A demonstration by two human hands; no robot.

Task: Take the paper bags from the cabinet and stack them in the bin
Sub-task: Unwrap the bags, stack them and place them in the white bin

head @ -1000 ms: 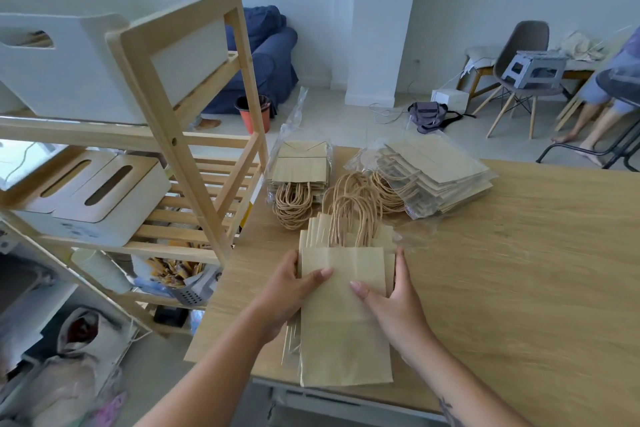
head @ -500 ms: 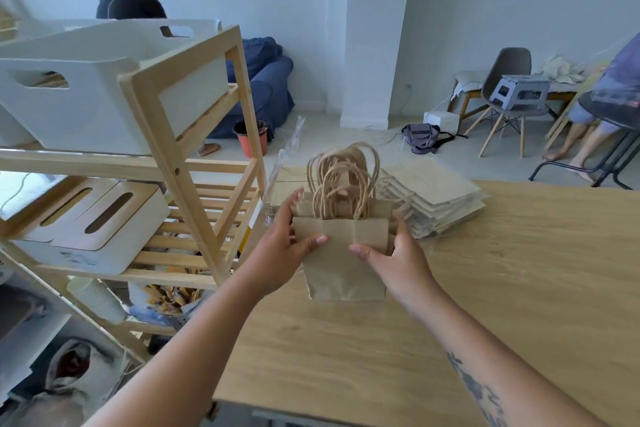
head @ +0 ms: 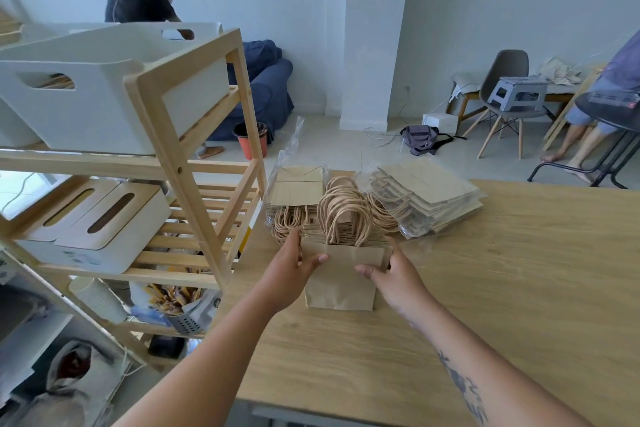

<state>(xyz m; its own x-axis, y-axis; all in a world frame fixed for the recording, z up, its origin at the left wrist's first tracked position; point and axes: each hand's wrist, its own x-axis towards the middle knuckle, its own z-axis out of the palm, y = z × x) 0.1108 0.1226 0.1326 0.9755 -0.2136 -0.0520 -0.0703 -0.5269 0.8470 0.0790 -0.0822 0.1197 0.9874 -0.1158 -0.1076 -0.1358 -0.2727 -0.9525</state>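
Note:
A bundle of flat brown paper bags [head: 341,282] with twine handles stands upright on its bottom edge on the wooden table [head: 519,288]. My left hand [head: 289,272] grips its left side and my right hand [head: 394,279] grips its right side. Behind it lie two more packs of paper bags in clear plastic: one [head: 298,191] at the left, one [head: 429,196] at the right. A white bin [head: 104,107] with cut-out handles sits on the top shelf of the wooden rack [head: 180,170] to my left.
White tissue boxes [head: 93,229] fill the rack's middle shelf; cups and a cutlery holder sit lower down. Beyond the table are a blue sofa, an orange pot [head: 251,140], a grey chair [head: 505,97] with a step stool, a black round table and two other people.
The bundle lay flat near the table's front edge a second ago. Both hands lifted it, turned it upright, and now hold it standing on the table, further from me.

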